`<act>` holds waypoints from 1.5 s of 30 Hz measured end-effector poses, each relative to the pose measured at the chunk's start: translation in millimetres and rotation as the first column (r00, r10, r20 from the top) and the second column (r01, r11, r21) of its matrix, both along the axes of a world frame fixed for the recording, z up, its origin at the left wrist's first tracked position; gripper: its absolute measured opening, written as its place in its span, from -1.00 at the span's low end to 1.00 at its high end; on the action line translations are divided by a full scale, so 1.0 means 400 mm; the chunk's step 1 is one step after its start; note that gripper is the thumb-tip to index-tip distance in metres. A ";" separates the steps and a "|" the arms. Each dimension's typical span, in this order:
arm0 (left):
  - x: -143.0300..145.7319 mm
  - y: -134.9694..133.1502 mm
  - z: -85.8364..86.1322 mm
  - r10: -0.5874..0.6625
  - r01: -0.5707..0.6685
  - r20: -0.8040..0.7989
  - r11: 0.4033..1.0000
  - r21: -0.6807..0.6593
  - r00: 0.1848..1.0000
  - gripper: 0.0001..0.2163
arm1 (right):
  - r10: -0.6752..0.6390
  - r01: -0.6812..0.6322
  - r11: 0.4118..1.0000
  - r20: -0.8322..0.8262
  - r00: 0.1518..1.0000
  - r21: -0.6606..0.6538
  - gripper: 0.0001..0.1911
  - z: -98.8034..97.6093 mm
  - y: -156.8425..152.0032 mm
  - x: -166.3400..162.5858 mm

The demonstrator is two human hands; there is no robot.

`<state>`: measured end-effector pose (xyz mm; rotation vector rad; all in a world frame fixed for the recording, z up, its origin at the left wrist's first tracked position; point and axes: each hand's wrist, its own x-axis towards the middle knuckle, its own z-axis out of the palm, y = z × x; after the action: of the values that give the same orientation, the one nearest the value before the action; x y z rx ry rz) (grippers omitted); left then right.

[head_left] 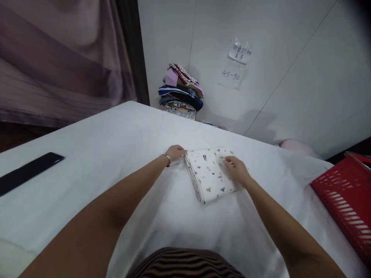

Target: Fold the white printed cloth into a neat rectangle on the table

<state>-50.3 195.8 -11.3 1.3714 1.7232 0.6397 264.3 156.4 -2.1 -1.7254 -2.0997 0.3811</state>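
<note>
A folded white cloth [210, 175] with small grey-green and dark prints lies on the white-covered table [116, 154]. Its stacked layers show along the left side. At its far left corner, my left hand [175, 152] has its fingers closed on the edge; a bracelet circles that wrist. Over the right part of the cloth is my right hand [237, 170], slightly blurred. Its fingers are curled together at the cloth's upper surface, and I cannot see whether they pinch any fabric. Part of the cloth's right side is hidden beneath this hand.
Several folded fabrics are piled in a stack [181, 92] beyond the far table edge, against the white wall [261, 34]. A dark flat object [29, 172] lies at left. A red basket [344, 193] stands at right. Paper notes [232, 75] hang on the wall, and a pinkish curtain [63, 58] hangs left.
</note>
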 end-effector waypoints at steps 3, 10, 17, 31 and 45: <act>-0.010 -0.054 -0.012 0.061 -0.059 0.106 0.998 -0.025 0.992 -0.76 | 0.190 -0.204 0.977 -0.172 0.967 -0.067 -0.68 -0.003 -0.063 -0.110; 0.049 -0.178 -0.042 0.067 -0.041 0.252 0.994 -0.105 0.966 -0.78 | 0.248 -0.270 0.956 -0.178 0.952 -0.112 -0.77 0.006 -0.092 -0.269; 0.082 -0.171 -0.033 0.113 -0.075 0.261 0.986 -0.151 0.959 -0.77 | 0.206 -0.195 0.966 0.048 0.977 -0.170 -0.84 -0.004 -0.071 -0.309; 0.093 -0.157 -0.061 0.119 -0.087 0.285 0.989 -0.123 0.951 -0.80 | 0.201 -0.198 0.971 0.008 0.980 -0.136 -0.84 -0.014 -0.068 -0.317; 0.091 -0.164 -0.056 0.138 -0.105 0.329 0.988 -0.115 0.934 -0.81 | 0.166 -0.155 0.974 0.057 0.984 -0.162 -0.87 -0.017 -0.072 -0.328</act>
<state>-13.8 130.1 -33.5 1.0263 1.5468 0.8003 133.2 127.7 -9.1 -1.6799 -2.3244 0.5545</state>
